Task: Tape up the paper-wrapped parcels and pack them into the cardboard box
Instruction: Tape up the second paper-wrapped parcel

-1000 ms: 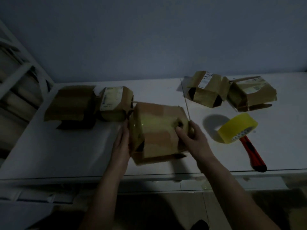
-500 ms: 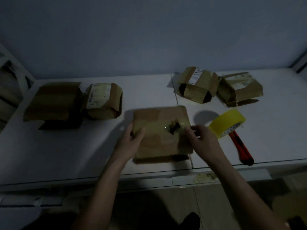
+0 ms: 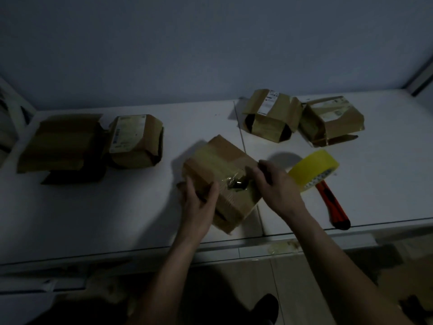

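Observation:
A brown paper-wrapped parcel (image 3: 220,165) with shiny clear tape across its top is held tilted over the white table (image 3: 140,219), one corner toward me. My left hand (image 3: 199,200) grips its near left side. My right hand (image 3: 274,184) holds its right edge, fingers pressed by a crumpled, torn patch of tape. A yellow tape roll (image 3: 314,167) stands just right of that hand, against a red-handled cutter (image 3: 332,205). Two wrapped parcels (image 3: 271,116) (image 3: 332,120) sit at the back right, and two more (image 3: 61,141) (image 3: 136,141) at the left. No cardboard box is in view.
The table's front edge (image 3: 210,247) runs just below the held parcel, with a tape scrap (image 3: 281,246) stuck on it. A white rack (image 3: 9,118) stands at the far left. A blue-grey wall closes the back. The room is dim.
The parcel lay flat and square half a second ago; both hands have turned it clockwise and tipped it. My view also shifted slightly left.

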